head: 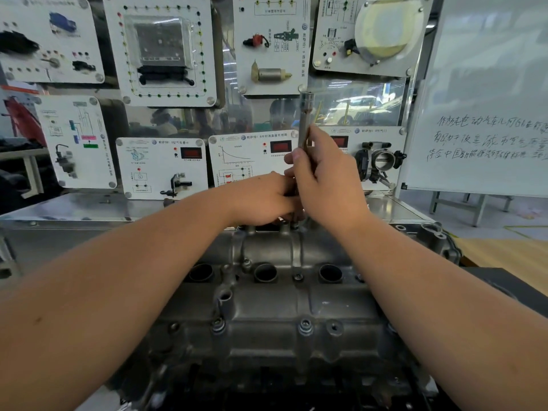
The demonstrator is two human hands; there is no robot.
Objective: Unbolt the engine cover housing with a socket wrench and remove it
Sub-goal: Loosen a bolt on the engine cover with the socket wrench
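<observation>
Grey cast metal fills the near view: the cover (267,307) sits on the counter (89,209) just below us, some bolts (305,326) seated along its near edge. Our right hand (323,179) curls round the upright wrench (304,120), whose lower end stands at a bolt on the far edge. Our left hand (264,200) curls round the shaft low down, its fingertips hidden, so how firm that grip is we cannot tell.

We judge the main risk to be a tilting shaft: the socket could ride off the bolt head and round it, or our knuckles could strike the raised bosses. Room is tight ahead, where the panels (163,167) stand near; sideways and above we have open space to swing.
</observation>
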